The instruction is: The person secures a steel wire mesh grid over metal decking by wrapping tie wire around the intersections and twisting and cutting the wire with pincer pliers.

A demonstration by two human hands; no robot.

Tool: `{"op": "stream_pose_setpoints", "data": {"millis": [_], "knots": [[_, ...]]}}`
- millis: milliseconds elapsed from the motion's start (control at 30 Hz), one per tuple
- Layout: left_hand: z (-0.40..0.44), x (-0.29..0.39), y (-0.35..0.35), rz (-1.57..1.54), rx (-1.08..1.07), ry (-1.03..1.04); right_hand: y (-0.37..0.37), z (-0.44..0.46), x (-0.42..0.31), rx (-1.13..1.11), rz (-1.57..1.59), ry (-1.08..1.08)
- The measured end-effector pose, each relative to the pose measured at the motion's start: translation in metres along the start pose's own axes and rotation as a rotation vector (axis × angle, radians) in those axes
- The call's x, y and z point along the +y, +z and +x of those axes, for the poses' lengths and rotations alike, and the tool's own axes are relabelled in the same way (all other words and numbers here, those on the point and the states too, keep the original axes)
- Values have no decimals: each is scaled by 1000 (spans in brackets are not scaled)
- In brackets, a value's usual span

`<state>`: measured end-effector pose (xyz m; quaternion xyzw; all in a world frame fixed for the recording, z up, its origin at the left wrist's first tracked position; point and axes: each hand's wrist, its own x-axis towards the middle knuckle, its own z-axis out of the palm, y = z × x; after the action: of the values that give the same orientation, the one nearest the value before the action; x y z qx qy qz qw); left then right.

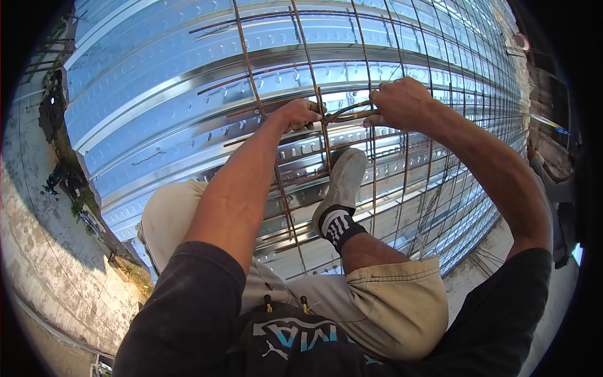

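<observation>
My right hand (402,105) is closed around the handles of a pair of pliers (353,115), tower-pincer style with two long handles. Their jaws meet a crossing of rusty reinforcing bars (326,147). On the other side of that crossing, my left hand (299,115) has its fingers curled together close to the pliers' tip. Whatever is pinched there is too small to make out. Under both hands, the bar grid lies over shiny ribbed metal decking (169,103).
My shoe (342,182) rests on the grid just below the hands. The mesh (452,56) continues far to the right. A loose bit of wire (149,157) lies on the decking. Past the decking's left edge, a concrete surface (38,251) shows lower down. Another person (553,179) is at the far right.
</observation>
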<state>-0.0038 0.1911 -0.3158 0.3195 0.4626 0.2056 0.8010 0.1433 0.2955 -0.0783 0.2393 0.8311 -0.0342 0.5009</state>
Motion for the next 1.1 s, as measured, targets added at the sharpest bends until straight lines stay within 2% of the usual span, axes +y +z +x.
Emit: {"op": "stream_pose_setpoints", "data": {"millis": [67, 100, 200, 233, 333, 433, 567, 667, 833, 933, 967, 1067, 1100], "knots": [[2, -1, 0, 57, 0, 20, -14, 1, 0, -112, 95, 24], [2, -1, 0, 44, -12, 36, 4, 5, 5, -30, 170, 7], [-1, 2, 0, 46, -10, 8, 24, 10, 15, -284, 551, 127], [0, 3, 1, 46, -10, 4, 25, 1, 10, -315, 772, 278], [0, -1, -1, 41, 3, 5, 38, -4, 18, -485, 1085, 357], [2, 0, 1, 31, -15, 28, 44, -1, 20, -548, 1099, 416], [5, -4, -3, -11, -29, 1, 69, 18, 16, -250, 808, 194], [6, -4, -1, -10, -36, -14, 56, 1, -1, -381, 723, 196], [5, -3, -2, 51, -26, 4, 82, -7, -5, -497, 1256, 314], [6, -5, -2, 46, -21, 26, 88, -15, -11, -481, 1271, 335], [7, -5, -3, 56, -18, 30, 89, -11, -7, -491, 1191, 307], [6, -4, 0, 70, -14, 27, 104, -16, -16, 276, 544, 207], [4, -2, 1, 67, -9, 22, 87, -22, -19, 272, 359, 250]]}}
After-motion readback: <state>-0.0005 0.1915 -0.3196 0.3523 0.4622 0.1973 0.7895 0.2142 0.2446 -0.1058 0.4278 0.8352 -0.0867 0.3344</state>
